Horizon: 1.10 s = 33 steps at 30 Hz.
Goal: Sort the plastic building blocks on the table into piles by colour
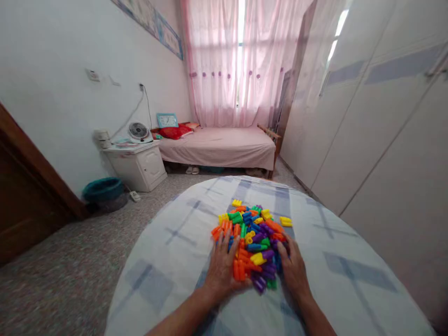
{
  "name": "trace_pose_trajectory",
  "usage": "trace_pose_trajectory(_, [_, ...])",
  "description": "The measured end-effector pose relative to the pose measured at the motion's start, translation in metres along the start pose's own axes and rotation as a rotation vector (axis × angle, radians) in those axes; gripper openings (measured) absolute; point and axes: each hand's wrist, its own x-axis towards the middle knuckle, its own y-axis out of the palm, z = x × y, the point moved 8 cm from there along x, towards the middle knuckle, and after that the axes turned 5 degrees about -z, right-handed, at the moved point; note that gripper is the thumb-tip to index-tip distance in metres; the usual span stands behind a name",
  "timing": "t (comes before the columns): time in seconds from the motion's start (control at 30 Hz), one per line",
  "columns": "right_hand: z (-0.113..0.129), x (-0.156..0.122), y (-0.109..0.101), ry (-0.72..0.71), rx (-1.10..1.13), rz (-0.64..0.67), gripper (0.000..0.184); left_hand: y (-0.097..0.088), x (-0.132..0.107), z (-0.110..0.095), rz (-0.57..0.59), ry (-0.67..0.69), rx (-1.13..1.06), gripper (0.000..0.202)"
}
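Note:
A heap of colourful plastic building pieces [257, 233] in orange, yellow, green, blue and purple lies on the round table. The pieces look like short joined tubes. My left hand [222, 263] rests against the heap's left side, fingers spread over orange pieces. On the other side my right hand [292, 263] touches the right edge of the heap, its fingers apart and curved around purple and orange pieces. Neither hand grips a single piece. One yellow piece [285, 221] lies apart at the right, and another yellow piece [237, 203] sits at the far edge.
A white and blue checked cloth [157, 261] covers the table. Beyond it stand a bed [220, 144] and a white cabinet [140, 165] with a small fan [139, 131]. A bin [105, 192] is on the floor at left. Wardrobe doors [367, 116] line the right.

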Motion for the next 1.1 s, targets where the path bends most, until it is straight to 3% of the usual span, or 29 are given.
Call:
trace_pose_trajectory(0.2, [-0.001,0.002,-0.003,-0.019,-0.007,-0.063,0.059,-0.006,0.007,-0.005,-0.027,0.033,0.002,0.108])
trace_pose_trajectory(0.37, [-0.002,0.002,-0.003,-0.036,-0.004,-0.091,0.056,-0.032,0.001,-0.011,-0.09,0.118,-0.009,0.068])
trace_pose_trajectory(0.43, [-0.001,0.002,-0.003,-0.039,-0.004,-0.097,0.056,-0.036,0.0,-0.014,-0.074,0.141,-0.015,0.061])
trace_pose_trajectory(0.63, [-0.001,0.002,-0.003,-0.038,-0.013,-0.079,0.057,-0.029,0.0,-0.025,0.011,0.209,-0.055,0.072])
trace_pose_trajectory(1.1, [-0.001,0.002,-0.002,0.006,-0.029,-0.034,0.063,-0.024,-0.007,-0.034,-0.126,0.327,-0.011,0.036])
